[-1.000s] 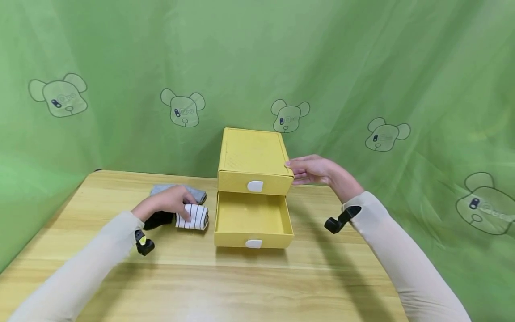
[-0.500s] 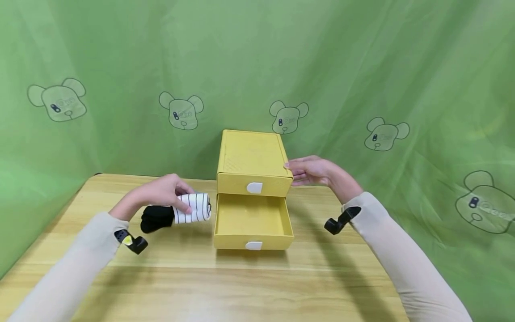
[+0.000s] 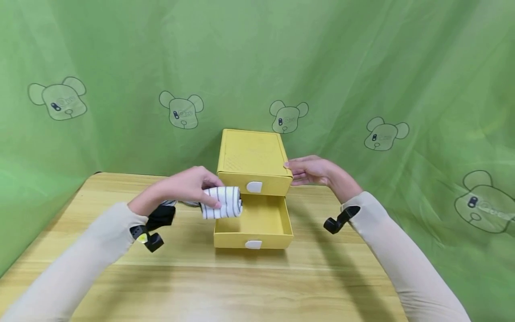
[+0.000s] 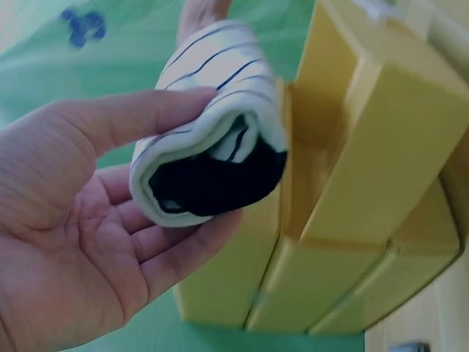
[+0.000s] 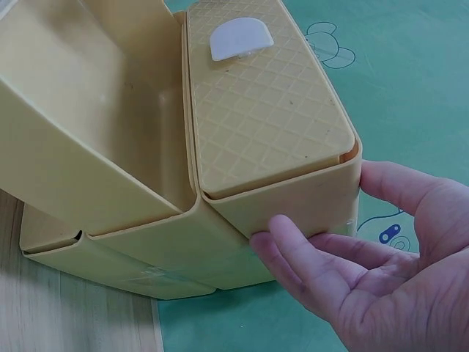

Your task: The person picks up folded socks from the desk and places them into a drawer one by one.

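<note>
My left hand point(image 3: 189, 185) pinches a rolled-up pair of socks point(image 3: 225, 202), white with thin dark stripes, over the left side of the pulled-out lower drawer point(image 3: 233, 240). In the left wrist view, black fabric shows inside the roll point(image 4: 220, 180), between thumb and fingers. The drawer belongs to a yellow two-drawer box point(image 3: 253, 152), its upper drawer pushed in. My right hand point(image 3: 311, 171) rests against the box's right side, thumb at the top edge. Its extended fingers point(image 5: 300, 249) touch the side wall in the right wrist view.
Black rolled socks point(image 3: 161, 216) lie on the wooden table point(image 3: 181, 286) left of the box, partly behind my left wrist. A grey folded item point(image 3: 191, 204) shows a little behind them. A green curtain point(image 3: 241, 53) with bear faces hangs behind the table.
My left hand has lifted the striped socks off the table beside the black ones and carried them right, over the drawer. The right hand stays at the box.
</note>
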{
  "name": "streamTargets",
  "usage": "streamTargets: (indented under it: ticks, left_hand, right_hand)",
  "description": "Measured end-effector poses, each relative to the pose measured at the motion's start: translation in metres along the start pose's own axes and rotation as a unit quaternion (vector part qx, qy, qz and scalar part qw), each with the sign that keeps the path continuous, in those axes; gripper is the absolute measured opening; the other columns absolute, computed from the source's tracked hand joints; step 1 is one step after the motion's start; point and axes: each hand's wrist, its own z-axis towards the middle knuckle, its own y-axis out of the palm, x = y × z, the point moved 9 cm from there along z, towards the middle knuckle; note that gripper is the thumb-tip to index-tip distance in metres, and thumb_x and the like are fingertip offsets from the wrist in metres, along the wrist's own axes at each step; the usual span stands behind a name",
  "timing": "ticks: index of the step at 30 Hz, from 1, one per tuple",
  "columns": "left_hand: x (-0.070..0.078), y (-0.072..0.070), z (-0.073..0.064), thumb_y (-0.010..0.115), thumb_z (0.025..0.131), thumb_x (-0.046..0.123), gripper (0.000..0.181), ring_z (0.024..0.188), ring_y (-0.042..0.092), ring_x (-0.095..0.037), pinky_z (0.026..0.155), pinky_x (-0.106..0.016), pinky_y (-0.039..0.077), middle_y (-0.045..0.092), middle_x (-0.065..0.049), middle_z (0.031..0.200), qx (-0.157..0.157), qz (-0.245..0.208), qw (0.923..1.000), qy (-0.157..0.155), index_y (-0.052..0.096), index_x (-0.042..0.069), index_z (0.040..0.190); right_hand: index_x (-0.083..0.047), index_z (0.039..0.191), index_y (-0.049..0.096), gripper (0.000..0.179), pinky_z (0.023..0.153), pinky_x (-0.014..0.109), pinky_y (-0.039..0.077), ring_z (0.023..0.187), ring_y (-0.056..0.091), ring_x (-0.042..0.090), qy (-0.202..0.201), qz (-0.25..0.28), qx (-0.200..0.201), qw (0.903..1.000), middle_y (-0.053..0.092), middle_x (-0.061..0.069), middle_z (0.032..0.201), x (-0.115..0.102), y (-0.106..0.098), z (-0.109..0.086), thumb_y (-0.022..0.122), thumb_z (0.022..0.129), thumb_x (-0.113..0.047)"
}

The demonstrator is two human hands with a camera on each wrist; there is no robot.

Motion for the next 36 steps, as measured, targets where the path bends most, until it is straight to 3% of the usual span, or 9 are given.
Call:
streamTargets:
  ticks: [4, 7, 12, 16, 22, 29, 36]
  left_hand:
    - [0.018, 0.013, 0.016, 0.081, 0.083, 0.016, 0.032, 0.075, 0.069, -0.010, 0.071, -0.027, 0.061, 0.077, -0.002, 0.091, 0.012, 0.026, 0.9995, 0.016, 0.075, 0.003, 0.112]
    - [0.029, 0.023, 0.027, 0.082, 0.083, 0.017, 0.032, 0.073, 0.068, -0.008, 0.068, -0.024, 0.059, 0.076, 0.000, 0.089, 0.022, 0.041, 0.9987, 0.018, 0.075, 0.004, 0.111]
    - [0.043, 0.034, 0.046, 0.083, 0.083, 0.020, 0.016, 0.063, 0.058, -0.006, 0.060, -0.021, 0.049, 0.069, 0.004, 0.075, 0.044, 0.081, 0.9954, 0.024, 0.074, 0.010, 0.093]
    - [0.051, 0.041, 0.059, 0.084, 0.083, 0.021, 0.015, 0.059, 0.052, -0.006, 0.057, -0.020, 0.043, 0.064, 0.006, 0.068, 0.058, 0.118, 0.9911, 0.025, 0.072, 0.012, 0.084]
    - [0.058, 0.055, 0.075, 0.084, 0.082, 0.021, 0.015, 0.057, 0.053, -0.005, 0.055, -0.018, 0.045, 0.068, 0.006, 0.068, 0.045, 0.144, 0.9885, 0.018, 0.075, 0.009, 0.085]
    - [0.056, 0.071, 0.085, 0.081, 0.086, 0.019, 0.017, 0.056, 0.043, -0.006, 0.054, -0.020, 0.038, 0.056, 0.008, 0.062, 0.022, 0.162, 0.9864, 0.018, 0.070, 0.011, 0.076]
    - [0.051, 0.086, 0.094, 0.077, 0.091, 0.019, 0.021, 0.062, 0.043, -0.010, 0.061, -0.021, 0.038, 0.049, 0.005, 0.064, -0.001, 0.191, 0.9814, 0.011, 0.066, 0.009, 0.076]
  right_hand:
    - [0.006, 0.159, 0.018, 0.069, 0.117, 0.050, 0.040, 0.097, 0.070, 0.015, 0.000, -0.002, 0.001, 1.0000, 0.069, 0.005, 0.110, 0.000, 0.000, 0.000, 0.053, 0.107, -0.023]
    - [0.006, 0.159, 0.019, 0.069, 0.117, 0.050, 0.041, 0.099, 0.070, 0.015, 0.001, -0.005, 0.003, 1.0000, 0.067, 0.009, 0.118, 0.000, 0.000, 0.000, 0.053, 0.107, -0.023]
    - [0.005, 0.159, 0.019, 0.069, 0.114, 0.047, 0.045, 0.103, 0.068, 0.017, 0.003, -0.006, 0.004, 1.0000, 0.063, 0.015, 0.129, 0.000, -0.001, 0.000, 0.054, 0.106, -0.023]
    - [0.005, 0.159, 0.019, 0.069, 0.116, 0.048, 0.043, 0.103, 0.069, 0.017, 0.002, -0.004, 0.001, 1.0000, 0.066, 0.012, 0.123, -0.001, 0.001, 0.001, 0.054, 0.106, -0.024]
    - [0.005, 0.158, 0.022, 0.067, 0.116, 0.048, 0.043, 0.098, 0.070, 0.015, 0.004, 0.001, -0.002, 1.0000, 0.070, 0.004, 0.109, -0.001, 0.002, 0.001, 0.054, 0.106, -0.023]
    - [0.006, 0.157, 0.027, 0.064, 0.112, 0.045, 0.048, 0.098, 0.071, 0.016, 0.002, -0.004, -0.002, 1.0000, 0.070, 0.003, 0.108, -0.004, 0.002, -0.002, 0.054, 0.106, -0.023]
    - [0.006, 0.157, 0.026, 0.064, 0.107, 0.040, 0.053, 0.095, 0.071, 0.015, 0.008, 0.004, 0.001, 1.0000, 0.072, 0.001, 0.102, -0.002, 0.001, -0.003, 0.054, 0.106, -0.023]
